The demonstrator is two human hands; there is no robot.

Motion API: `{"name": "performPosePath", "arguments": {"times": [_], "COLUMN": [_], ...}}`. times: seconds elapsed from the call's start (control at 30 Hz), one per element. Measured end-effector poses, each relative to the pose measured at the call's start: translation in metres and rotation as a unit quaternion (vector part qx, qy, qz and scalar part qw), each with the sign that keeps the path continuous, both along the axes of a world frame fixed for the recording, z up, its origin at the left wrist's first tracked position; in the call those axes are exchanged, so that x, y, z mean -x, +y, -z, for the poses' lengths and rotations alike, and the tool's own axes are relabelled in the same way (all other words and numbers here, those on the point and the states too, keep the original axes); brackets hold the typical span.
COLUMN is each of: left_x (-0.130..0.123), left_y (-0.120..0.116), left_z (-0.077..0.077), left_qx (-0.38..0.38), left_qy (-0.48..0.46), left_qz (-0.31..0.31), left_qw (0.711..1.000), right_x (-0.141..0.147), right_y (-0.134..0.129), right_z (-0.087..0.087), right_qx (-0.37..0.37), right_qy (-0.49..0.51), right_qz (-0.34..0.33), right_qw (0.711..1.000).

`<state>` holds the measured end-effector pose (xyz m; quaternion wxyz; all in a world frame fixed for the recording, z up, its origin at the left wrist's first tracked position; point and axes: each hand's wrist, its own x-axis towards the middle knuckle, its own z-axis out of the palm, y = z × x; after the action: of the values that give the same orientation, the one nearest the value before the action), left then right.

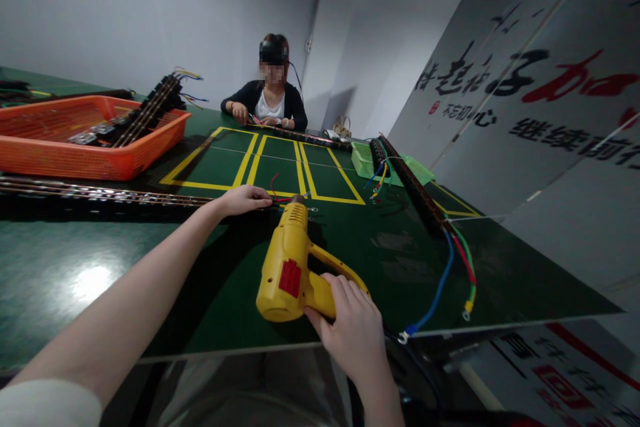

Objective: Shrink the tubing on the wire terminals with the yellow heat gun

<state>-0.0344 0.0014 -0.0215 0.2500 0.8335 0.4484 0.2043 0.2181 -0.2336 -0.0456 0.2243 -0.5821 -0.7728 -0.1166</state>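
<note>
My right hand is wrapped round the handle of a yellow heat gun with a red label. Its nozzle points away from me, close to the wire ends lying past my left hand. My left hand is closed at the right end of a long dark wiring strip, its fingertips on the wires there. From those fingers a red wire and other wires with metal ring terminals reach toward the nozzle. The heat gun hides part of these wires.
An orange basket holding dark strips stands at the left. At the right, a long strip with blue, red and green wires lies beside a green basket. Across the green table a person handles wires. Yellow tape marks rectangles.
</note>
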Motion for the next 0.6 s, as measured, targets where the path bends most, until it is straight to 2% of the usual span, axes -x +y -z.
{"name": "performPosePath", "arguments": {"times": [0.17, 0.3, 0.6], "left_x": [-0.0011, -0.0013, -0.0033], "left_y": [0.0014, -0.0001, -0.0041], "left_z": [0.0029, 0.0025, 0.0013], "left_qx": [-0.025, -0.034, -0.081], "left_qy": [0.020, 0.036, 0.064], "left_qz": [-0.029, -0.030, -0.037], "left_qw": [0.999, 0.998, 0.994], "right_x": [-0.0033, -0.0038, 0.0001], "right_y": [0.0063, 0.0098, 0.0048], "right_z": [0.0001, 0.0018, 0.0027], "right_qx": [-0.023, -0.042, -0.060], "right_qy": [-0.009, -0.014, -0.026], "right_qz": [0.023, 0.035, 0.022], "right_qw": [0.999, 0.998, 0.998]}}
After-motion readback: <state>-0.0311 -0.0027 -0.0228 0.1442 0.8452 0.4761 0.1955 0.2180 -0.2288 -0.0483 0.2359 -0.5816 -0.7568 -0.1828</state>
